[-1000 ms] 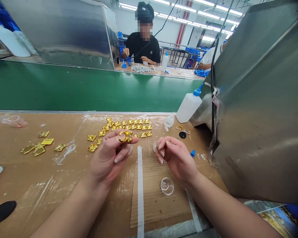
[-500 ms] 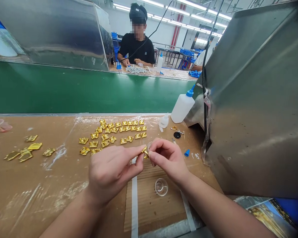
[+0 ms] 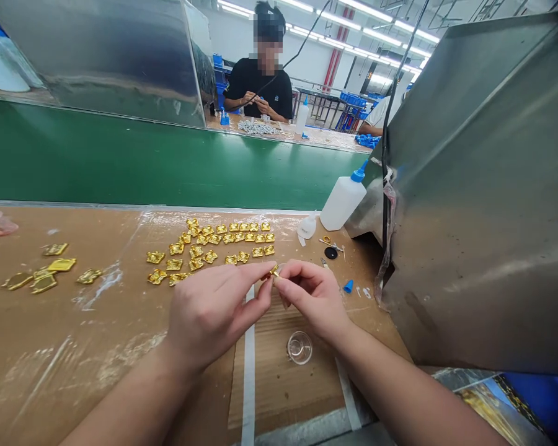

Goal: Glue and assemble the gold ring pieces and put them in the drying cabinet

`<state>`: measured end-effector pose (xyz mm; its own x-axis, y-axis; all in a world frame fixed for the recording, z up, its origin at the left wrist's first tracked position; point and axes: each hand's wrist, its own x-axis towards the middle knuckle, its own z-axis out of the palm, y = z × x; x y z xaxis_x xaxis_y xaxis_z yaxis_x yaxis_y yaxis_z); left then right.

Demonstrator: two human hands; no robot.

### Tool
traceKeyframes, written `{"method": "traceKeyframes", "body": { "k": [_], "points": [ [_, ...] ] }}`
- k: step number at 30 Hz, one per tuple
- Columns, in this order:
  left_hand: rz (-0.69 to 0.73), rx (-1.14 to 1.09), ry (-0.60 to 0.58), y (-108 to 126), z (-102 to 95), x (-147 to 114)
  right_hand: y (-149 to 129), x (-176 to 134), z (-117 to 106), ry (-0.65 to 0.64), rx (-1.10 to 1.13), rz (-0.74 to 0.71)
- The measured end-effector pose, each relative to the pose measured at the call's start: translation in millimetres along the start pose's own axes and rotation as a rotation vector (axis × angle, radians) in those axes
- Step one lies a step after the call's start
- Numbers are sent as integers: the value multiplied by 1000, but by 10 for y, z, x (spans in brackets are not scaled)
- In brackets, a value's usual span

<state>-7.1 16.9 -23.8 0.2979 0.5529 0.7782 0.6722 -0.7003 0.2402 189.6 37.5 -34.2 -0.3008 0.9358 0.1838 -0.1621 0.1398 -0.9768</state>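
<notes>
Between my two hands is a small shiny gold piece (image 3: 274, 271), mostly covered by fingers. My left hand (image 3: 218, 313) is closed, pinching it between thumb and forefinger. My right hand (image 3: 312, 298) is closed too, its thumb and fingertips meeting at the right side of the same piece; whether it grips something of its own is hidden. Rows of similar gold pieces (image 3: 239, 238) lie on the brown tabletop beyond my hands. Below my right hand a small clear cup (image 3: 300, 348) stands on a cardboard sheet (image 3: 272, 396) edged with white tape.
A white bottle with a blue nozzle (image 3: 343, 201) stands at the back right near a metal hood (image 3: 474, 204). A small dropper bottle (image 3: 307, 227), a black disc (image 3: 330, 253) and a blue cap (image 3: 348, 286) lie nearby. Across a green belt (image 3: 167, 167) sits a person (image 3: 260, 80).
My hands have stayed together; the gold piece has turned and is more hidden between the fingertips. Across the belt, the other person's hands have lifted and come together.
</notes>
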Motion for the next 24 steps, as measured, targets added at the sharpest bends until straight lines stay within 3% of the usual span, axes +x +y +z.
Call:
{"method": "traceKeyframes", "body": {
  "k": [6,12,17,24],
  "points": [
    [-99,-203,-27,16,4,20,74,43,-51,-31,304,101],
    [-231,-476,-103,-12,57,4,-54,63,-53,-102,549,221],
    [-263,-620,-107,-33,61,31,-84,67,-50,-192,597,304],
    [-311,-609,-115,-94,56,6,-68,74,-50,-270,591,348]
  ]
}}
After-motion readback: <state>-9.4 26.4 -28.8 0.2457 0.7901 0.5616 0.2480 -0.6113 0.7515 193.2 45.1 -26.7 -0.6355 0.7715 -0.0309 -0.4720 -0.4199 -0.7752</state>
